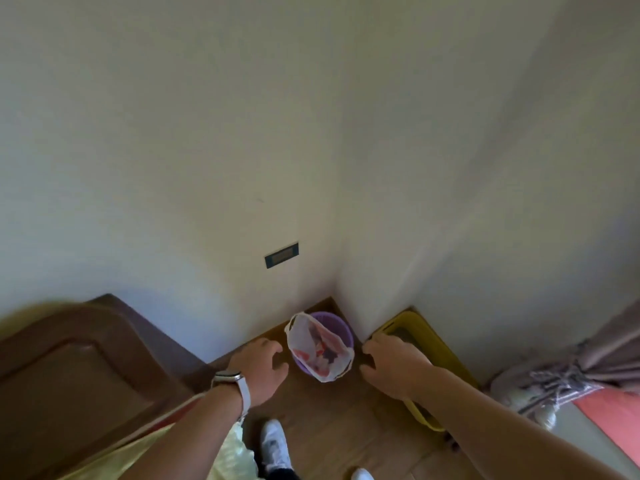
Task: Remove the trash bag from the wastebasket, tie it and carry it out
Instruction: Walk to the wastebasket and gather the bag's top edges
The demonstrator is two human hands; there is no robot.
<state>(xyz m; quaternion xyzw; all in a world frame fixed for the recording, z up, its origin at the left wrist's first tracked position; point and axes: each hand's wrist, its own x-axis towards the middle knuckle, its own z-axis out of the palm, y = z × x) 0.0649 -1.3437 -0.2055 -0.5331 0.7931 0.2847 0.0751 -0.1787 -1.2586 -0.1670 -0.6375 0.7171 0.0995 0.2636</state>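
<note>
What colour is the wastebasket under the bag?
Purple wastebasket, clearest in the head view.

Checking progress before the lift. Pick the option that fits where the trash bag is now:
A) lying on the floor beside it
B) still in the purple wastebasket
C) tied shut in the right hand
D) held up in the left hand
B: the trash bag sits in the purple wastebasket, with the left hand and right hand open on either side, touching neither.

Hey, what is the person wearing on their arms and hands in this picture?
Both forearms are bare, with no sleeves or gloves in view. The left hand has a smartwatch with a white band on its wrist. The right hand wears nothing visible.
</note>
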